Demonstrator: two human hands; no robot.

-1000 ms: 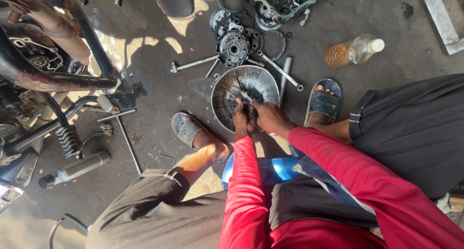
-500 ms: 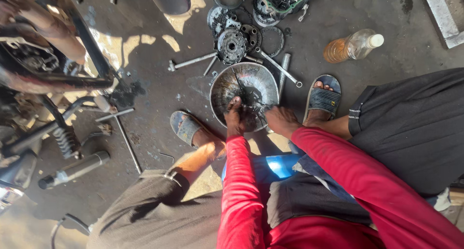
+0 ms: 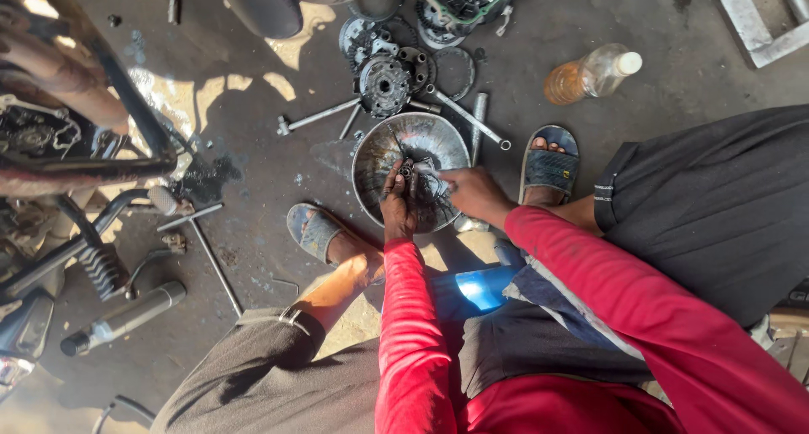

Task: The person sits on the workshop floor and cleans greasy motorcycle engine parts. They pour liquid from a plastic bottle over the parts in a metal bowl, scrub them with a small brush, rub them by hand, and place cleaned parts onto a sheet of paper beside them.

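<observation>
A round metal bowl (image 3: 375, 160) with dark oily liquid sits on the concrete floor between my feet. My left hand (image 3: 398, 208), black with grease, is over the bowl and grips a small dark metal part (image 3: 413, 171). My right hand (image 3: 474, 194) reaches in from the right and its fingers pinch the same small part. Both sleeves are red. What the part is exactly cannot be made out.
Beyond the bowl lie a clutch assembly (image 3: 384, 84), several gears, rings and wrenches (image 3: 313, 116). A plastic bottle of amber liquid (image 3: 590, 73) lies at the right. A stripped motorcycle frame (image 3: 76, 156) with a spring shock (image 3: 101, 265) stands at the left. My sandalled feet (image 3: 549, 166) flank the bowl.
My hands have drawn slightly apart over the bowl: the left has shifted left and lower, the right now pinches the part from the right. The view has tilted a little.
</observation>
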